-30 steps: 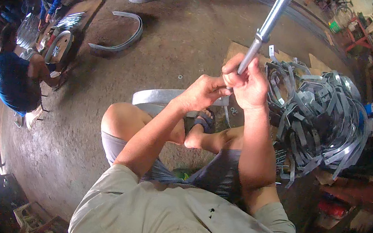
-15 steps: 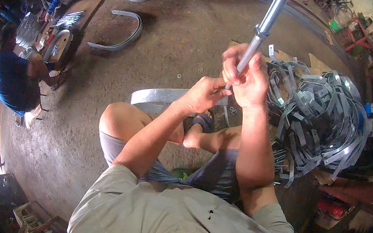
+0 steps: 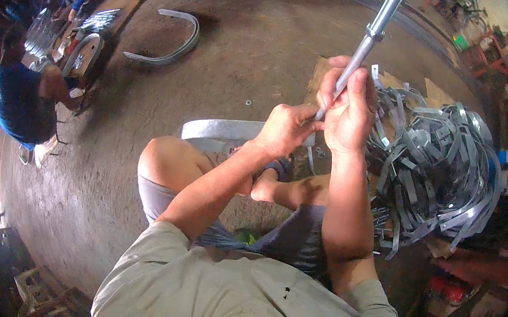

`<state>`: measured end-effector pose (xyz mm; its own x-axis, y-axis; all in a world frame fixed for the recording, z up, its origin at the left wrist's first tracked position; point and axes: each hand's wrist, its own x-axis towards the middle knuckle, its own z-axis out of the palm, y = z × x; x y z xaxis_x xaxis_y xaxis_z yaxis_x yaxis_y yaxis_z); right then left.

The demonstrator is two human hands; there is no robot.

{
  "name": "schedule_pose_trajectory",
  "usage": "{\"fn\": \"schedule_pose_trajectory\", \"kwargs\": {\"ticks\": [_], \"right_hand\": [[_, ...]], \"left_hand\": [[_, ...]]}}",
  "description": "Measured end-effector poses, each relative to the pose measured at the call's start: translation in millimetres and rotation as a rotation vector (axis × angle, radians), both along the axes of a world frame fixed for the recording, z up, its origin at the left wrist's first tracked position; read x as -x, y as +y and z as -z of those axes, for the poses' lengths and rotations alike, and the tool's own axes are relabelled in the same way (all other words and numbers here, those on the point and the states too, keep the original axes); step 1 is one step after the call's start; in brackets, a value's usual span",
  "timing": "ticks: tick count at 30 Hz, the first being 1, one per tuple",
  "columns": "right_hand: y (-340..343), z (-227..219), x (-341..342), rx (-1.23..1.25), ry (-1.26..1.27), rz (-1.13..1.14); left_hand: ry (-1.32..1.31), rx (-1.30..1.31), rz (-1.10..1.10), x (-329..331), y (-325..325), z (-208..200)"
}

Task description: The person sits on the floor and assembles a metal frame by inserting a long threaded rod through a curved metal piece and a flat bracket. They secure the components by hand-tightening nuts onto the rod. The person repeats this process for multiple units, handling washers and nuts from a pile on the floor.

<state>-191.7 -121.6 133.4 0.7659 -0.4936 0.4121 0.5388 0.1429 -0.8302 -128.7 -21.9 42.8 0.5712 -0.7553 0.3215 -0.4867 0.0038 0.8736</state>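
A long silvery metal rod (image 3: 384,16) with a nut-like collar (image 3: 374,32) slants up and away from my hands, its far end cut off by the top edge of the view. My right hand (image 3: 349,116) curls its fingers around the rod below the collar, palm turned up. At the rod's near end, my left hand (image 3: 286,126) pinches with thumb and fingers; whether a small part is also in that pinch is hidden. Just beyond my knees, a curved flat metal band (image 3: 222,129) lies on the floor, partly behind my left hand and forearm.
To my right is a big tangled heap of bent metal straps (image 3: 437,162), partly over cardboard. Farther off lie curved metal bands (image 3: 187,33). A washer (image 3: 249,102) is on the floor. At left, a person in blue (image 3: 16,104) sits by a board (image 3: 130,7) with metal parts.
Both hands and the rod have shifted slightly to the right in view. My right fingers have changed their curl around the rod. My left hand keeps its pinch at the near end.
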Motion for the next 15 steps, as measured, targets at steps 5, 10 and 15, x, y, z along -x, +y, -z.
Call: {"fn": "schedule_pose_trajectory", "kwargs": {"ticks": [5, 10, 15], "right_hand": [[14, 17, -8, -0.074, 0.021, 0.162], [-2, 13, 7, 0.007, 0.057, -0.29], [25, 23, -19, 0.176, -0.015, 0.443]], "left_hand": [[-0.049, -0.018, 0.123, -9, 1, 7], [-0.082, -0.024, 0.316, -11, 11, 8], [-0.199, -0.02, -0.018, -2, 2, 22]]}}
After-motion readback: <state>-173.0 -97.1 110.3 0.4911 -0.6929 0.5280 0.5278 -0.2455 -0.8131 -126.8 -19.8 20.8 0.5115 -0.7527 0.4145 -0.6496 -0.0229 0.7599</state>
